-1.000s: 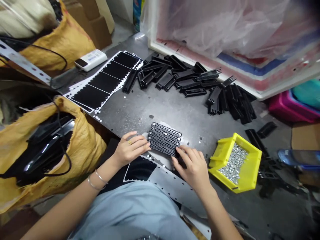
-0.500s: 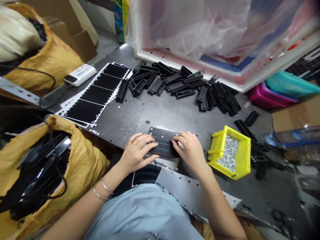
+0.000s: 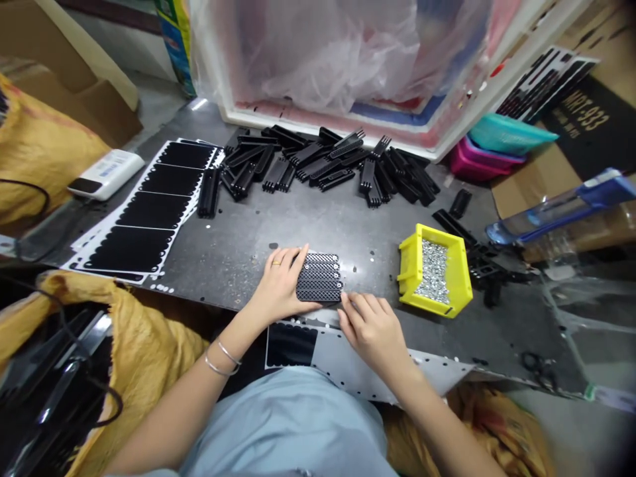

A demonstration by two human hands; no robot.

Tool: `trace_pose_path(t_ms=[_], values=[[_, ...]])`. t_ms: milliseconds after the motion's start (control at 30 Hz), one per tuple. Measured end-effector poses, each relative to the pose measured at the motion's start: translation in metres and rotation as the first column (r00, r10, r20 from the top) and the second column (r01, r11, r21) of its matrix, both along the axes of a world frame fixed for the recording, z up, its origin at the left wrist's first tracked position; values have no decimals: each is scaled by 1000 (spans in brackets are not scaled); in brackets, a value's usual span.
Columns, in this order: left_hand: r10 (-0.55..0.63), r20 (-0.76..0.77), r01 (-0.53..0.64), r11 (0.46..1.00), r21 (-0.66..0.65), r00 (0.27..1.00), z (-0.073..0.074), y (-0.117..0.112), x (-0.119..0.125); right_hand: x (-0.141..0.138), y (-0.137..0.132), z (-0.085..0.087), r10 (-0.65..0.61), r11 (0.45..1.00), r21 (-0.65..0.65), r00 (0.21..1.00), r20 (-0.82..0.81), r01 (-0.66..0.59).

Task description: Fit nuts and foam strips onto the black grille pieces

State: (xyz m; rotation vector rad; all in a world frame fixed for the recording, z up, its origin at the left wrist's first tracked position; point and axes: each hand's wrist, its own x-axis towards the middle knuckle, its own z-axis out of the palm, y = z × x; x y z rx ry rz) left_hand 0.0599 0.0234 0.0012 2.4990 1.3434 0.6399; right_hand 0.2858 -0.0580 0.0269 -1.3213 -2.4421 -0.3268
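Observation:
A block of black perforated strips (image 3: 320, 277) lies side by side on the grey table (image 3: 308, 225), close to its near edge. My left hand (image 3: 282, 285) rests flat on the block's left side, fingers together, a ring on one finger. My right hand (image 3: 371, 328) sits just below the block's right corner, fingers curled down onto a backing sheet (image 3: 348, 361) with punched holes. What its fingertips pinch is hidden.
A yellow bin of small silver screws (image 3: 433, 270) stands to the right. A heap of black comb-like parts (image 3: 322, 165) lies at the back. Sheets of black stickers (image 3: 149, 212) lie at the left. Yellow sacks (image 3: 134, 344) flank me on the left.
My right hand has slid off the block's right side, down to its lower right corner. My left hand still covers the block's left side. The view swung right.

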Motion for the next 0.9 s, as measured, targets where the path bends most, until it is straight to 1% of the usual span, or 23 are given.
trace_pose_path(t_ms=[100,167,200,233,267,300,333,367,400,433,467,500,567,600,633,667,700,733,767,800,833,867,900], values=[[13,-14,-13,1000,11,1000,1,-1,-1,-3,-4,2,-73,996,-59,996,-42,71],[22,-41,-21,999,24,999,5,-6,-3,1,3,3,-98,981,-186,965,-241,53],[28,-59,-26,999,35,998,7,-10,-4,4,9,3,-137,962,-271,910,-392,29],[38,-77,-34,998,47,996,9,-15,-4,7,16,1,-209,932,-362,808,-551,-6],[50,-94,-45,997,56,994,11,-21,-1,8,24,-2,-309,892,-448,652,-693,-53],[62,-108,-56,997,61,992,12,-28,3,7,32,-6,-420,849,-516,448,-789,-115],[69,-118,-63,996,60,991,12,-33,11,5,39,-12,-519,807,-559,223,-825,-191],[64,-122,-58,997,51,990,12,-38,23,2,46,-19,-593,772,-573,12,-805,-277],[44,-118,-40,999,36,992,12,-42,37,-3,51,-26,-644,744,-564,-159,-748,-358],[5,-108,-3,1000,17,994,13,-45,52,-7,54,-32,-679,721,-546,-278,-680,-426],[-56,-89,56,998,-5,994,14,-47,68,-10,56,-36,-703,702,-526,-346,-621,-480],[-118,-62,116,993,-22,991,17,-49,82,-11,57,-38,-721,683,-512,-371,-585,-521],[-234,20,235,972,-31,972,26,-53,99,-4,54,-35,-725,672,-505,-346,-595,-541],[-277,81,280,960,-25,957,31,-56,100,5,51,-29,-696,699,-505,-319,-643,-507],[-303,152,309,951,-17,941,36,-60,95,17,50,-21,-637,753,-496,-289,-715,-432],[-307,228,318,948,-14,924,39,-65,84,32,49,-11,-544,830,-470,-253,-800,-302],[-277,299,299,954,-29,913,41,-69,69,49,49,-2,-426,905,-409,-197,-883,-119],[-229,350,264,963,-55,909,42,-74,52,66,50,7,-305,945,-314,-100,-947,90],[-175,374,219,973,-78,911,40,-79,32,83,51,15,-219,932,-198,35,-975,303],[-127,382,174,980,-91,915,38,-84,13,97,52,21,-215,892,-108,204,-955,438],[-75,389,117,990,-85,918,35,-88,-4,107,51,25,-266,869,-47,385,-884,493],[-16,393,47,996,-70,919,31,-93,-20,112,47,27,-330,851,-4,528,-782,525],[43,391,-21,998,-62,919,27,-98,-32,109,41,27,-376,851,21,636,-673,525]])
